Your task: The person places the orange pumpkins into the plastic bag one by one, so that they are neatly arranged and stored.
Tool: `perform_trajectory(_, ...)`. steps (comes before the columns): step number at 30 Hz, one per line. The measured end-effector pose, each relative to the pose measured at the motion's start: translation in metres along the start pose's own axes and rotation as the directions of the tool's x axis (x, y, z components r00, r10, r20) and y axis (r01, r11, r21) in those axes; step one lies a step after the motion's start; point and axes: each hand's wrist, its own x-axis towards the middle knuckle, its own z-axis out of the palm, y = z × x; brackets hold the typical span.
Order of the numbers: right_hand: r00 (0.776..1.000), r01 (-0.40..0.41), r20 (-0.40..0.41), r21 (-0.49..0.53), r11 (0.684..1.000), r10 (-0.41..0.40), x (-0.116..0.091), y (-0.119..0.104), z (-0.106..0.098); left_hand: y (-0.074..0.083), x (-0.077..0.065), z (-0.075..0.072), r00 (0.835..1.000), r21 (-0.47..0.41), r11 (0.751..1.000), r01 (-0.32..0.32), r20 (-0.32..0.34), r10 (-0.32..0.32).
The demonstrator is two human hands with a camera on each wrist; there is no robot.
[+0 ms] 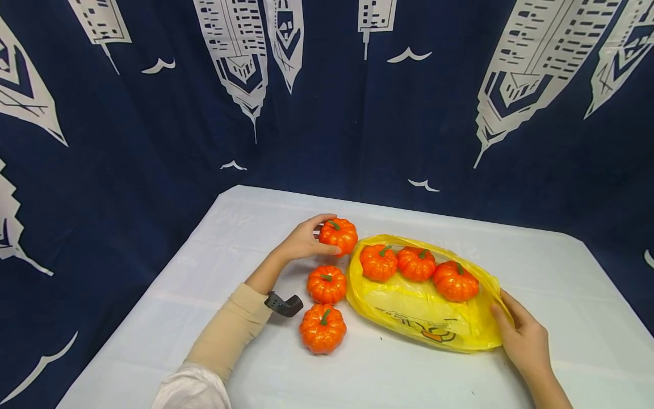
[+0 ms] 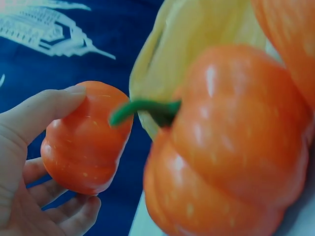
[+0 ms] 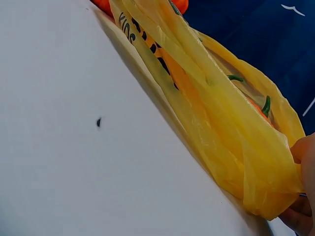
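My left hand (image 1: 302,241) grips a small orange pumpkin (image 1: 341,237) with a green stem, thumb on one side and fingers round the other. It is just left of the rim of a yellow plastic bag (image 1: 409,318), which lies wide open on the table. Three more pumpkins (image 1: 416,263) sit in a row inside the bag along its far side. At the bag's right end my right hand (image 1: 526,335) pinches the edge, thumb inside the rim. In the right wrist view the bag (image 3: 216,132) stands up as a thin wall beside the fingers.
Two other pumpkins rest on the white table (image 1: 245,227) left of the bag: one (image 1: 327,284) close under my left hand, the other (image 1: 322,329) nearer me. A dark blue curtain (image 1: 327,142) with white building prints hangs behind the table.
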Motion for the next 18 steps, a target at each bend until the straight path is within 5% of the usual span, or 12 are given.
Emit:
perform_trajectory(12, 1.000, 0.010, -0.009, -0.001, 1.000, -0.010, 0.001, -0.001, 0.000, 0.039, -0.011, 0.016, 0.984, 0.022, 0.986, -0.164, 0.075, 0.162)
perform_trajectory(18, 1.000, -0.003, 0.019, -0.004, 1.000, 0.003, 0.001, 0.001, -0.002, 0.054, -0.015, 0.026, 0.978, 0.035, 0.983, -0.182, 0.106, 0.178)
